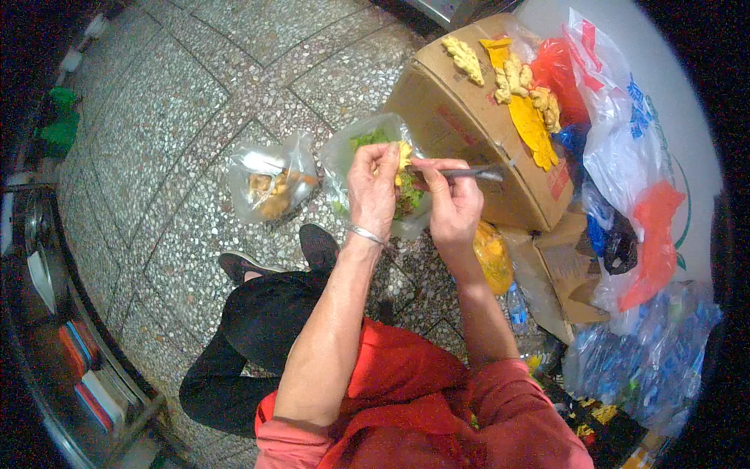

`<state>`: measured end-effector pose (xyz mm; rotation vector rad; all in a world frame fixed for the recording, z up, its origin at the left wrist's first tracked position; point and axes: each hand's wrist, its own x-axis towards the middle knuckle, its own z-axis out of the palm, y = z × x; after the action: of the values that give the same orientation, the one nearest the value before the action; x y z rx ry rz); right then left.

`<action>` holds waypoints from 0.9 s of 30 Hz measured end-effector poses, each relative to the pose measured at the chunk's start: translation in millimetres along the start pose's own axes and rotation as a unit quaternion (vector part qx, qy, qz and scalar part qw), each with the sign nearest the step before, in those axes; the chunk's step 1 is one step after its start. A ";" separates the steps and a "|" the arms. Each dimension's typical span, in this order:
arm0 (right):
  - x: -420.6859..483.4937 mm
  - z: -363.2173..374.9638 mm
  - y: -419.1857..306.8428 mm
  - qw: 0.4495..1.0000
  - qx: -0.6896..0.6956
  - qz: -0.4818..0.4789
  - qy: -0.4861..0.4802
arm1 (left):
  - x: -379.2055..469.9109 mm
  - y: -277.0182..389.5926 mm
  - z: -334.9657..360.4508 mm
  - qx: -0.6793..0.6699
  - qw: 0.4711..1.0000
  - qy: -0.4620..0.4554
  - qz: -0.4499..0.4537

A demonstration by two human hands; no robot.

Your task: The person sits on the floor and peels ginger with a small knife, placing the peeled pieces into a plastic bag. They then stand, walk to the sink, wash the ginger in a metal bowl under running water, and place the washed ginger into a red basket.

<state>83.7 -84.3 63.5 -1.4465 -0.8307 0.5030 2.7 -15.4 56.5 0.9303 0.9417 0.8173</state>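
Note:
My left hand [373,184] pinches a knobbly piece of ginger root [404,157] between thumb and fingers. My right hand [457,202] grips a slim, dark metal tool [466,173], with one end against the ginger and the other sticking out to the right; its exact kind is unclear. Under both hands lies a clear plastic bag [340,155] with green leaves [372,138] in or on it. To its left, a second clear bag [243,176] on the floor holds light brown pieces [275,196], like ginger.
On a cardboard box [451,111] to the right lie ginger roots [513,76] and a yellow rubber glove [530,129]. Plastic bags [615,135] hang beyond it. A bag of plastic bottles [644,352] stands lower right. A dark shelf [88,328] edges the left side of the pebbled floor [176,117].

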 end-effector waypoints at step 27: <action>3.6 4.8 5.7 0.945 0.232 0.201 0.114 | 11.4 -10.6 -2.9 0.142 0.981 0.106 0.080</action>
<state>83.5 -78.0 58.2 -1.2001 -0.2006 0.7644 6.1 -8.5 42.7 1.1937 1.2023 0.9470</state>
